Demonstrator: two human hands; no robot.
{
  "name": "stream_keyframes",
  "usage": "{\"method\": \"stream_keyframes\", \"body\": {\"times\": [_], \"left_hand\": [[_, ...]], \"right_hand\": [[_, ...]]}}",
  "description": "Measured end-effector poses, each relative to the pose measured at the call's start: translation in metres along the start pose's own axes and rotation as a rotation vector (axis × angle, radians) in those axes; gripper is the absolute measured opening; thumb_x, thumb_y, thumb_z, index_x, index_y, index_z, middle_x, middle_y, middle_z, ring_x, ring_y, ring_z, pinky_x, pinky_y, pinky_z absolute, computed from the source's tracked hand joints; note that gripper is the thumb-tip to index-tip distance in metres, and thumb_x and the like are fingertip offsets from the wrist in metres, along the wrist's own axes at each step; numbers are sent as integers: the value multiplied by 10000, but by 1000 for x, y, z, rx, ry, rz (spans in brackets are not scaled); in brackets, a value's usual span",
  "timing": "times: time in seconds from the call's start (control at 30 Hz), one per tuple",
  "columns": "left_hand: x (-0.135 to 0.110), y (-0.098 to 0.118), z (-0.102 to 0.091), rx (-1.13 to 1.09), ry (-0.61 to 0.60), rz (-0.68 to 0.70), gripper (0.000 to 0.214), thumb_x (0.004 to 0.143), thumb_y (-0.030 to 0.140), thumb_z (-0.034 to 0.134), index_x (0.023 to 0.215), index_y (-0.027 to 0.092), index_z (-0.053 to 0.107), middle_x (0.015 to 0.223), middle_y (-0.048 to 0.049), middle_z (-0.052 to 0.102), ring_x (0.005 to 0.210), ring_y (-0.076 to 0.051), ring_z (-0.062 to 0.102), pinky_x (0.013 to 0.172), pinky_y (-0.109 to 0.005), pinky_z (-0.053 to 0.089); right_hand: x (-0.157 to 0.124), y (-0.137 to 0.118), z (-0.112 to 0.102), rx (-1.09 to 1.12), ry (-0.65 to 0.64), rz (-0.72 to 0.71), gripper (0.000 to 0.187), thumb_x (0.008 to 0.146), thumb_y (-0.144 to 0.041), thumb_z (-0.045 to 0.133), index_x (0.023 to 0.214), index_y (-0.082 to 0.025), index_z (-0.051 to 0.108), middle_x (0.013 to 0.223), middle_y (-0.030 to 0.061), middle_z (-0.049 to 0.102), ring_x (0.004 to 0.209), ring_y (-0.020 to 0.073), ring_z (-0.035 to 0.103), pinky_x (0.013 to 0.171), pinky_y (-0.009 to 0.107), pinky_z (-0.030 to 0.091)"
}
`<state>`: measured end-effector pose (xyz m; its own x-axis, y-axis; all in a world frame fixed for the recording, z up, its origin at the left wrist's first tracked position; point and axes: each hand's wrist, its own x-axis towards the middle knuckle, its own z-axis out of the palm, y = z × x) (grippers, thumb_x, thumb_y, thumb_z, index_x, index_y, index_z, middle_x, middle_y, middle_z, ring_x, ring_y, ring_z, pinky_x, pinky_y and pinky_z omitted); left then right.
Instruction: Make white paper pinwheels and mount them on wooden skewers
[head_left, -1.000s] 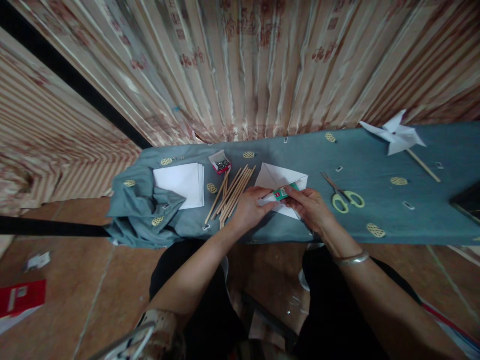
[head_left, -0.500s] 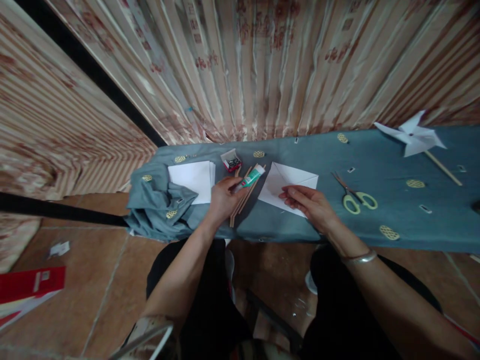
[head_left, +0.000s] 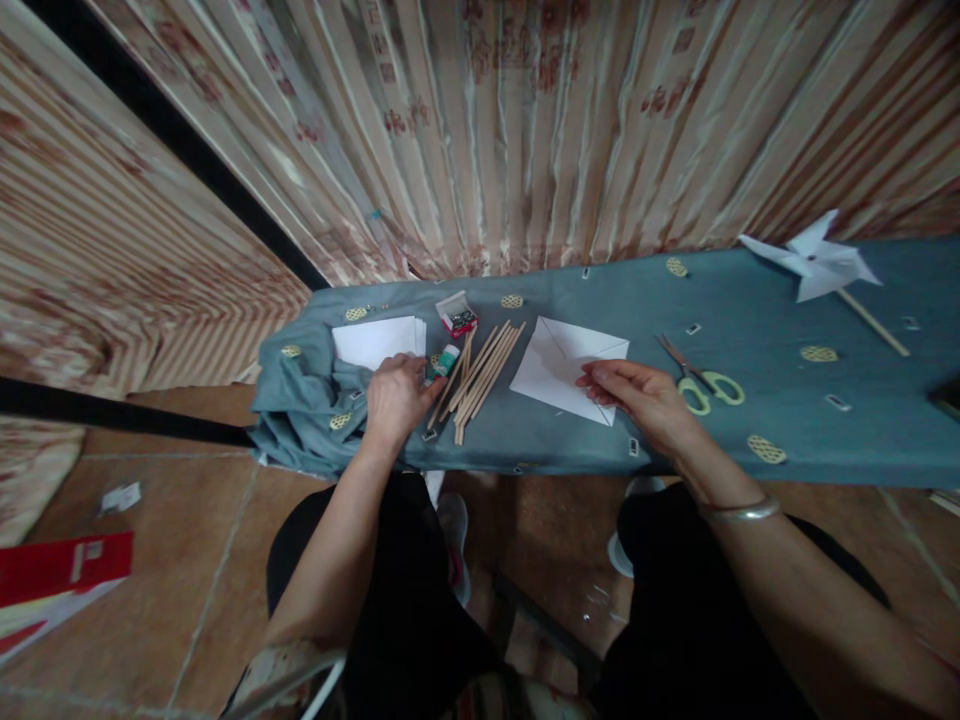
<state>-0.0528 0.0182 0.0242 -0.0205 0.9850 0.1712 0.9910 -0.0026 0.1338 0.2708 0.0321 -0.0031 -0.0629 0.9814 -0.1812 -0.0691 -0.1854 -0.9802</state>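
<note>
A green glue stick (head_left: 448,362) with a whitish end lies at the fingertips of my left hand (head_left: 395,398), whose thumb and fingers close round its lower end. That hand is low over the cloth, beside a stack of white paper sheets (head_left: 375,340). My right hand (head_left: 628,388) is over the right side of a white square sheet of paper (head_left: 546,368) marked with diagonal creases. Its thumb and fingertips are pinched together; whether anything is between them is hidden. Several thin wooden sticks (head_left: 484,375) lie between the glue stick and the creased sheet.
A small open box of dark bits (head_left: 457,315) stands behind the sticks. Scissors with light green handles (head_left: 709,385) lie right of my right hand. A white paper pinwheel (head_left: 814,260) lies at the far right of the blue cloth (head_left: 795,400). Pleated curtains (head_left: 525,150) hang behind.
My left hand has moved left and down with the glue stick, from above the wooden sticks to beside the paper stack. The sticks are now uncovered. My right hand has shifted slightly right.
</note>
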Motion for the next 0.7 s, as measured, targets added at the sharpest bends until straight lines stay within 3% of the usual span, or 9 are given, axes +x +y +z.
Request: {"method": "stream_keyframes", "body": {"times": [0.13, 0.23, 0.3, 0.47, 0.7], "left_hand": [[-5, 25, 9, -144, 134, 271, 335, 882, 346, 631, 1149, 145, 660, 1089, -126, 666, 1036, -277, 592, 909, -383, 486], [-14, 65, 25, -256, 81, 569, 254, 923, 276, 584, 1128, 143, 656, 1102, -116, 665, 1049, -246, 587, 943, -379, 477], [-19, 91, 36, -273, 14, 698, 247, 929, 249, 577, 1149, 158, 641, 1143, -105, 663, 1087, -248, 579, 941, -390, 477], [-16, 128, 53, -242, -87, 770, 222, 943, 216, 546, 1139, 160, 634, 1175, -99, 656, 1121, -257, 561, 949, -401, 471], [-6, 131, 59, -202, -74, 797, 177, 967, 205, 505, 1041, 142, 652, 1016, -84, 676, 985, -232, 580, 880, -363, 499]], "right_hand": [[3, 6, -18, -166, 89, -150, 319, 669, -503, 805, 851, -243, 768, 799, 30, 776, 674, 174, 670, 693, 334, 548], [-2, 10, -27, -440, 142, -289, 197, 769, -425, 713, 874, -269, 773, 894, 28, 780, 829, 239, 704, 864, 430, 540], [-6, 12, -29, -604, 125, -379, 177, 823, -358, 644, 914, -277, 773, 983, 38, 775, 954, 275, 700, 951, 470, 510], [-12, 18, -27, -791, -2, -503, 279, 882, -272, 514, 1021, -256, 755, 1186, 83, 723, 1151, 291, 640, 1041, 502, 465], [-12, 24, -33, -878, -94, -529, 344, 900, -193, 455, 1115, -217, 722, 1242, 119, 691, 1183, 276, 617, 1051, 507, 463]]}}
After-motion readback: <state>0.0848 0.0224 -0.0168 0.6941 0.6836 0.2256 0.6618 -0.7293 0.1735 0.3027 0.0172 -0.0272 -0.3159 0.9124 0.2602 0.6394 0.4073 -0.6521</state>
